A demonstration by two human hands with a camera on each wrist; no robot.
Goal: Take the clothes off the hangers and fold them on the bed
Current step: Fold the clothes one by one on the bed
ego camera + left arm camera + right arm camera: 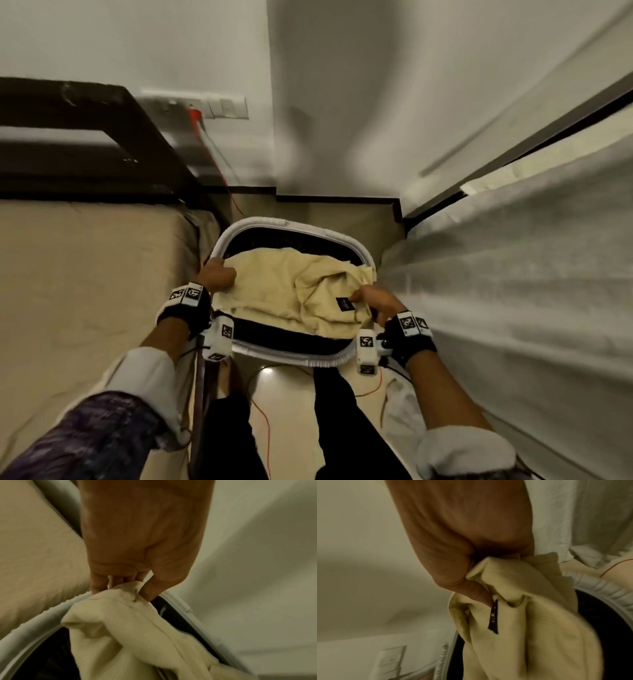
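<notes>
A pale yellow garment (291, 291) with a small black label (343, 304) is spread over the mouth of a laundry basket (356, 246) with a white rim and dark mesh walls. My left hand (219, 272) grips the garment's left edge, fingers and thumb pinching the cloth (126, 601). At the right edge my right hand (371, 299) pinches bunched cloth (505, 588) beside the label (493, 618). The bed (85, 274) with a tan sheet lies to the left of the basket. No hanger is in view.
A white curtain (513, 291) hangs close on the right. The wall ahead carries a switch plate (219, 106) with a red plug and cable (222, 171). A dark bed frame (102, 137) stands at the left. An orange wire trails on the floor (284, 394) near my legs.
</notes>
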